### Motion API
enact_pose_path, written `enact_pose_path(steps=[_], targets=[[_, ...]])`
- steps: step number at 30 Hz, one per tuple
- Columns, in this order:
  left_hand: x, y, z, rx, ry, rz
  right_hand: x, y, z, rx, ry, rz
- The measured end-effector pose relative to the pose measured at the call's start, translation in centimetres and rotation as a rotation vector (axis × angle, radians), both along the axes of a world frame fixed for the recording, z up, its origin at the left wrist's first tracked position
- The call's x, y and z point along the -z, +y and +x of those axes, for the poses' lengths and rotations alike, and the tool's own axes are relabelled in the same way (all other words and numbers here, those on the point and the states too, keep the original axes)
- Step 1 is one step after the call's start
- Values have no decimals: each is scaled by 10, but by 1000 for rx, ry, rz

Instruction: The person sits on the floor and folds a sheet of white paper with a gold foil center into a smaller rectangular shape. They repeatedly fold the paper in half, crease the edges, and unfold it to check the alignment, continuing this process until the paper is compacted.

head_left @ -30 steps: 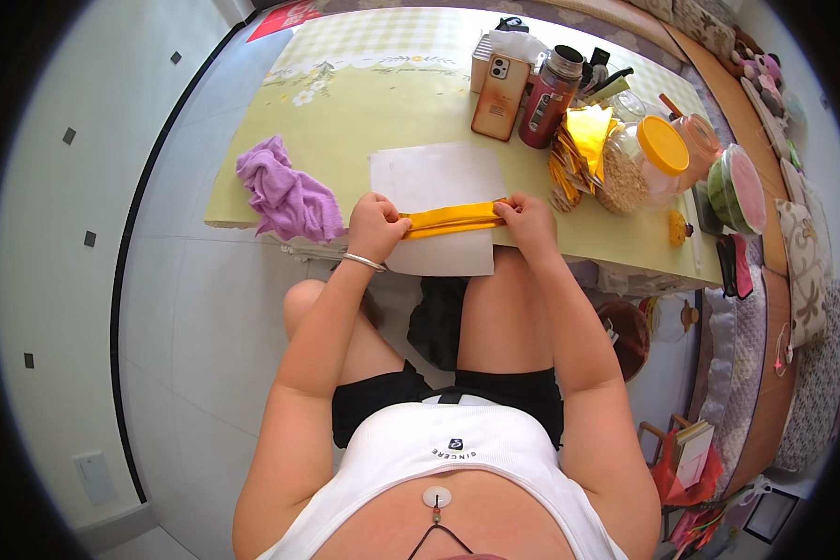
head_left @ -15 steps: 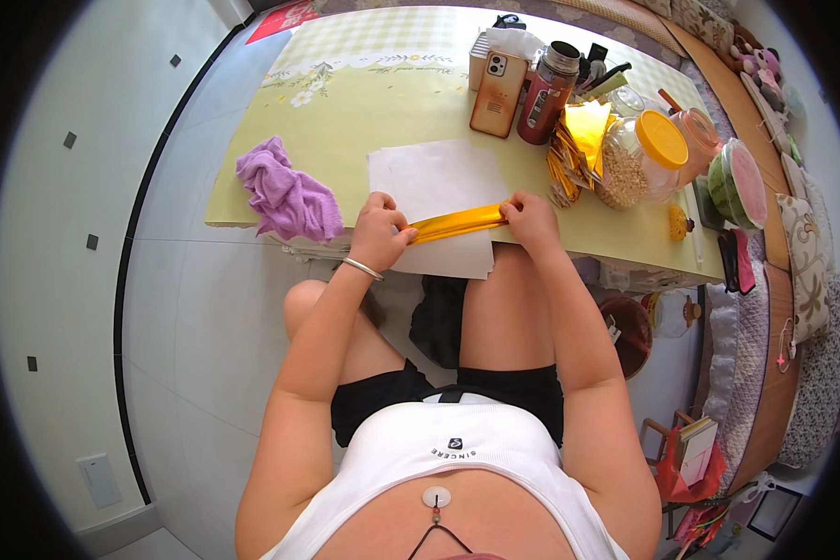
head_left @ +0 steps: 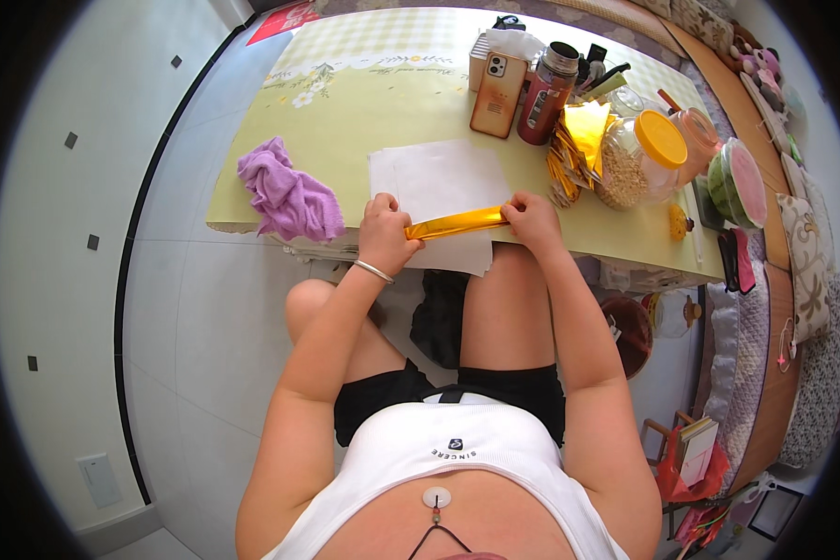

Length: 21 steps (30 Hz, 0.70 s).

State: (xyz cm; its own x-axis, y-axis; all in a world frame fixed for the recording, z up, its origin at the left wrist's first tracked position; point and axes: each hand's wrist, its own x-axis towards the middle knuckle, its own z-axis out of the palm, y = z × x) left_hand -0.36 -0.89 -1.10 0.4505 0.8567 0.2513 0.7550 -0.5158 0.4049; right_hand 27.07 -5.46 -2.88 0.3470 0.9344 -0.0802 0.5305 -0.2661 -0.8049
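A narrow strip of shiny gold foil paper (head_left: 457, 223) stretches between my two hands, its right end a little higher than its left. My left hand (head_left: 385, 233), with a bangle at the wrist, is closed on the left end. My right hand (head_left: 531, 221) pinches the right end between thumb and fingers. Beneath the strip lie white paper sheets (head_left: 439, 177), which hang over the table's near edge. Beyond my right hand, a pile of folded gold foil pieces (head_left: 583, 140) leans by a jar.
On the yellow-green table (head_left: 345, 112) a purple cloth (head_left: 287, 196) drapes at the left. A phone (head_left: 497, 93), a red flask (head_left: 546, 93), a yellow-lidded jar (head_left: 630, 168) and a cut watermelon (head_left: 739, 185) stand at the right. A bin (head_left: 625, 336) sits below.
My left hand has shifted slightly to the right and closed further over the foil's left end. The visible strip looks shorter and flatter. My right hand has barely moved.
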Motion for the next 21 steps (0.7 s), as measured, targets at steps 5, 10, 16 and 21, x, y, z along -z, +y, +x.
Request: enact_pose_path(steps=[5, 10, 16, 21], targets=[[-2, 2, -4, 39, -36, -33, -2, -4, 2, -18, 94, 41], [7, 9, -8, 37, -68, -42, -4, -5, 3, -36, 117, 41], [3, 7, -3, -1, -20, -52, -5, -11, 3, -56, -1, 121], [2, 6, -1, 4, -16, -19, -4, -15, -1, -42, -184, 165]])
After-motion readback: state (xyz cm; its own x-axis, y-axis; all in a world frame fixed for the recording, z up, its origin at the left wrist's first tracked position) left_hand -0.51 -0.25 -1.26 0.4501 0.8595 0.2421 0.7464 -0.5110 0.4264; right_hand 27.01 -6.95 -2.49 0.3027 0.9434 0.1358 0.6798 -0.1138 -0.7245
